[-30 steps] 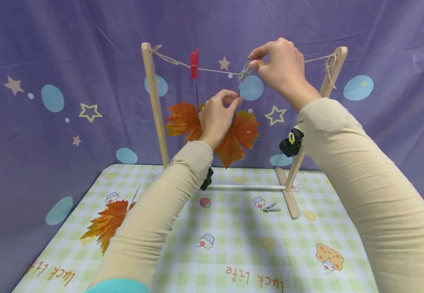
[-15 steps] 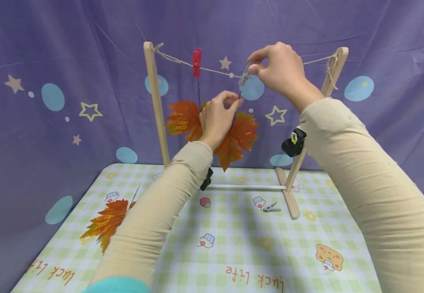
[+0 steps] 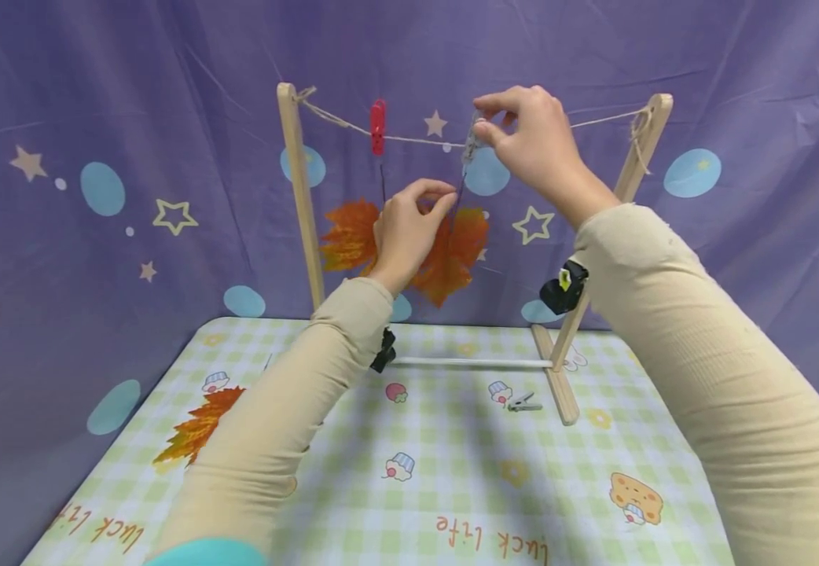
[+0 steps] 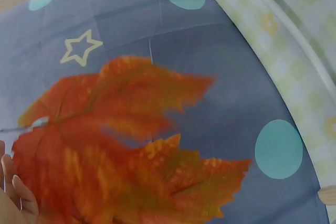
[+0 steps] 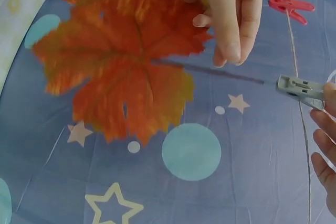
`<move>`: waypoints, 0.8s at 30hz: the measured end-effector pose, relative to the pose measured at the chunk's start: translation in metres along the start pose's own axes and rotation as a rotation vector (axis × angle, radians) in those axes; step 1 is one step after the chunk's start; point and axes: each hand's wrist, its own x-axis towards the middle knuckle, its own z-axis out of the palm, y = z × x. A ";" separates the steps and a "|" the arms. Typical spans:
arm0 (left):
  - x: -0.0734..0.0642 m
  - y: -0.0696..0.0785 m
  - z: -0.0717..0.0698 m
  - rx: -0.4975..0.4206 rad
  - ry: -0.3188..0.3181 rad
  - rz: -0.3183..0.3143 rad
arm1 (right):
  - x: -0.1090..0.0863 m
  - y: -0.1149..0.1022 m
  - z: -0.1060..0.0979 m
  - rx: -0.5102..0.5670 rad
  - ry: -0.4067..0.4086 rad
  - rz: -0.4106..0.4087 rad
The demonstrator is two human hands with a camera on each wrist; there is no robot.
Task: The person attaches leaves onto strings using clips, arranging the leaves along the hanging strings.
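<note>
My right hand pinches the handle end of a grey clothespin on the twine line. In the right wrist view, the stem tip of an orange maple leaf sits at the mouth of that clothespin. My left hand is beside the stem, thumb and forefinger close to each other, with the stem passing just outside the fingertips. The leaf looks blurred in the left wrist view. Farther left, a red clothespin holds a second maple leaf, partly hidden by my left hand.
A wooden post stands at the left and another at the right, joined low by a white rod. On the checkered tablecloth lie a third leaf, partly under my left sleeve, and a grey clothespin.
My left hand has let go of the stem and moved left and slightly down. The leaf has swung a little, and the grey clothespin has turned more upright in my right hand.
</note>
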 end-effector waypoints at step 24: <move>-0.090 -0.050 -0.089 -0.038 -0.267 0.079 | -0.117 0.045 0.012 0.277 0.196 -0.193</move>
